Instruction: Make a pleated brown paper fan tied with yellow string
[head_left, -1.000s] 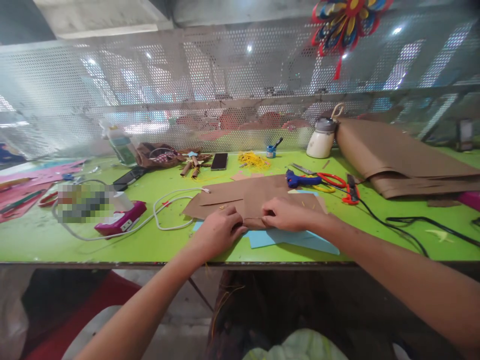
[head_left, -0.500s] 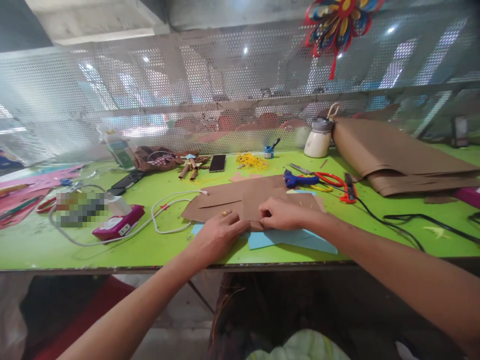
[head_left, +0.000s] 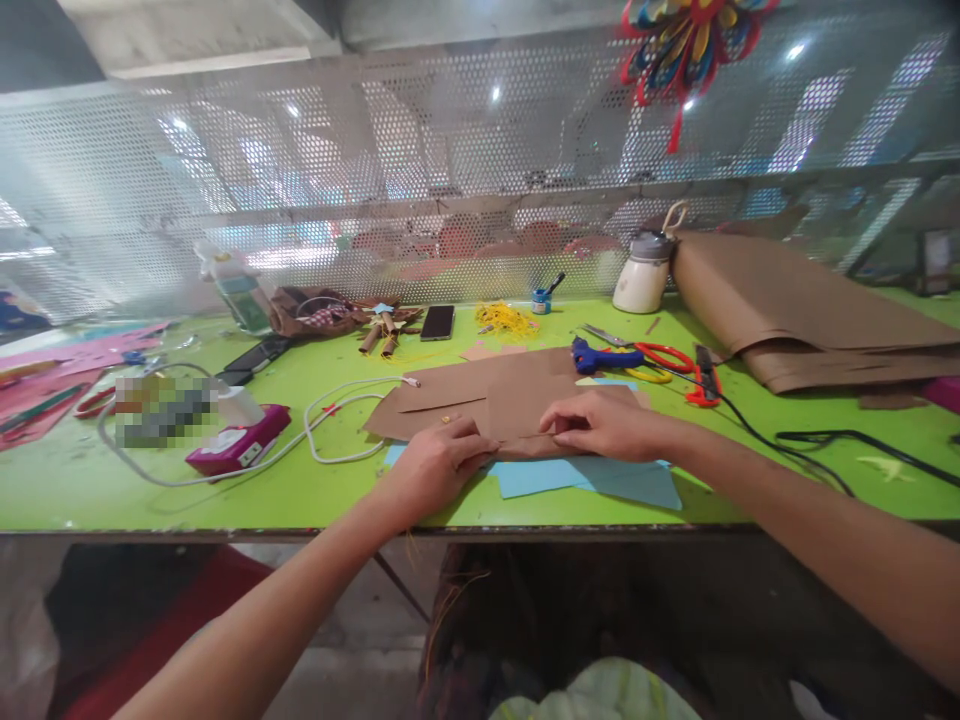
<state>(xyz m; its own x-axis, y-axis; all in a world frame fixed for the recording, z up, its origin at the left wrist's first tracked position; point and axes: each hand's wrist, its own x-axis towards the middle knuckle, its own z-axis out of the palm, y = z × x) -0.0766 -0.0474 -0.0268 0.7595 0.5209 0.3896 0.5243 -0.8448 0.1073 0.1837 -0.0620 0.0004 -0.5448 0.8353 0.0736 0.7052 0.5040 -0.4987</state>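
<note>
Brown kraft paper (head_left: 525, 390) lies near the front edge of the green table, its near edge turned up in a narrow fold. At the left end of that fold my left hand (head_left: 442, 462), with a ring on one finger, is closed on the paper. My right hand (head_left: 600, 422) pinches the fold farther right, thumb and fingertips pressed together. Light blue paper (head_left: 555, 476) sticks out from under the brown sheet towards me. Just beyond my right hand are a blue glue gun (head_left: 604, 356) and red-handled scissors (head_left: 664, 355).
A white cable (head_left: 330, 460) and a purple power strip (head_left: 244, 440) lie to the left. Black-and-red pliers (head_left: 703, 378) and a black cord are on the right. Behind stand a phone (head_left: 437, 323), yellow strands (head_left: 506, 320), a cream flask (head_left: 642, 280) and a large folded brown paper stack (head_left: 810, 310).
My right hand has slid to the right along the paper's near edge, and more of the fold shows between the hands. My left hand stays at its place. The view shifts slightly.
</note>
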